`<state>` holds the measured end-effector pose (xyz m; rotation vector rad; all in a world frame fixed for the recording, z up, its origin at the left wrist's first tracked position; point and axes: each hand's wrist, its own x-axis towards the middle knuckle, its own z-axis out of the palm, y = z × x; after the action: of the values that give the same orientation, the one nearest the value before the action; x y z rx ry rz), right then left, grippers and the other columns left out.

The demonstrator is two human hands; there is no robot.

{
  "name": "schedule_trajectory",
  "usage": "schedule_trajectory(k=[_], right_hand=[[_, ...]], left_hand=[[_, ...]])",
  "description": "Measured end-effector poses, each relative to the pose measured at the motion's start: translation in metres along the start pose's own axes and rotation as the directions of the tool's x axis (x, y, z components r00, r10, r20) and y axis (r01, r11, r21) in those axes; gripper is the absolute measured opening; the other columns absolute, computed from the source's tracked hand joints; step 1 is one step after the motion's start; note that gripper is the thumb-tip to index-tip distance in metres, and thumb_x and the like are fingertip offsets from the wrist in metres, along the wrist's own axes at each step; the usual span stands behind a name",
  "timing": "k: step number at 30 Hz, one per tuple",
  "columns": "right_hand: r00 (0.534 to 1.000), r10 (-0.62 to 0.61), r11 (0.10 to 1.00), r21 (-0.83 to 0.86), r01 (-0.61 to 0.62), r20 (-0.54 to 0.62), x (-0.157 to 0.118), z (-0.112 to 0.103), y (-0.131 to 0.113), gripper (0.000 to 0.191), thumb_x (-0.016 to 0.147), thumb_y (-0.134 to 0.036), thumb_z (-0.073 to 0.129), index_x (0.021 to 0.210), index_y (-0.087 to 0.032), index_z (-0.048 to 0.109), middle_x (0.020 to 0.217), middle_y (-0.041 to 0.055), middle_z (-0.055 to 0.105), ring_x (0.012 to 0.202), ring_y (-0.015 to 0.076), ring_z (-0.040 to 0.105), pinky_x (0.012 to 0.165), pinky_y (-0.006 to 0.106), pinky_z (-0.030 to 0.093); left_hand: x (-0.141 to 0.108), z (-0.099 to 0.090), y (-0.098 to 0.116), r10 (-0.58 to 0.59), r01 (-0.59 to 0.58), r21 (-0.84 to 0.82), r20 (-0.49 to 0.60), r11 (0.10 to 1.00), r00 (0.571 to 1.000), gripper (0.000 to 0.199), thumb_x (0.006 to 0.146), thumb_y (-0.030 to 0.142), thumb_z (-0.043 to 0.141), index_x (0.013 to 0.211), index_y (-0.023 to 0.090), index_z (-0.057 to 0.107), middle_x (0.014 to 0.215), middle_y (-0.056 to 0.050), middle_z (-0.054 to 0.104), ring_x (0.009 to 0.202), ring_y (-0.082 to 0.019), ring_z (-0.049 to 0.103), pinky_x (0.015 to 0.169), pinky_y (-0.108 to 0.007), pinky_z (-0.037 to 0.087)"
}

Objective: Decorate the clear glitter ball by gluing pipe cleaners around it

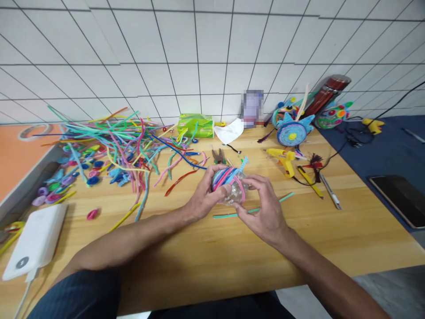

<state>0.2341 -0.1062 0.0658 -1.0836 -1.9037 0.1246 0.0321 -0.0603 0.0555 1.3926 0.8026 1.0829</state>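
Note:
Above the middle of the table I hold a clear, rounded plastic piece [236, 191], partly wrapped with pink, blue and purple pipe cleaners. My left hand [210, 191] grips its left side, the thumb lying across the front. Around the right end curl the fingers and thumb of my right hand [265, 212], with the fingertips at its edge. A light blue twisted tip [244, 164] sticks up from the top. From beside my left hand a dark blue pipe cleaner [179, 153] stretches toward the back left. Beneath my hands lies a green pipe cleaner [226, 216].
Piled pipe cleaners [109, 133] and small coloured pieces cover the back left. Pliers [218, 156], a green packet [195, 126] and a yellow glue gun [282, 160] lie farther back. Right are a cutter [310, 181] and a phone [400, 200]; a power bank [36, 239] lies left.

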Motion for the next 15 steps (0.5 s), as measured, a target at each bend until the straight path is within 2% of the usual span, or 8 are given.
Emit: schedule_trajectory(k=[6,15], right_hand=[[0.996,-0.077,0.995,-0.065,0.079,0.043,-0.0022,0.0,0.0018,0.067,0.093,-0.018,0.073,0.154,-0.025,0.047,0.134,0.0164,0.066,0.126,0.0356,0.065,0.103,0.058,0.062],[0.984,-0.135,0.981,-0.126,0.15,0.118,0.0022,-0.007,0.0001,0.074,0.094,-0.024,0.073,0.161,-0.024,0.041,0.137,0.0185,0.063,0.129,0.0383,0.064,0.103,0.062,0.062]], left_hand=[[0.0019,-0.0001,0.0018,-0.03,0.03,0.012,-0.023,0.999,0.999,0.048,0.09,0.039,0.078,0.129,0.023,0.057,0.126,-0.006,0.067,0.114,-0.023,0.064,0.101,-0.035,0.054],[0.0033,0.0007,-0.0042,-0.066,0.059,-0.109,-0.058,0.992,0.996,0.049,0.088,0.05,0.082,0.123,0.023,0.06,0.116,-0.004,0.068,0.109,-0.022,0.063,0.096,-0.033,0.054]])
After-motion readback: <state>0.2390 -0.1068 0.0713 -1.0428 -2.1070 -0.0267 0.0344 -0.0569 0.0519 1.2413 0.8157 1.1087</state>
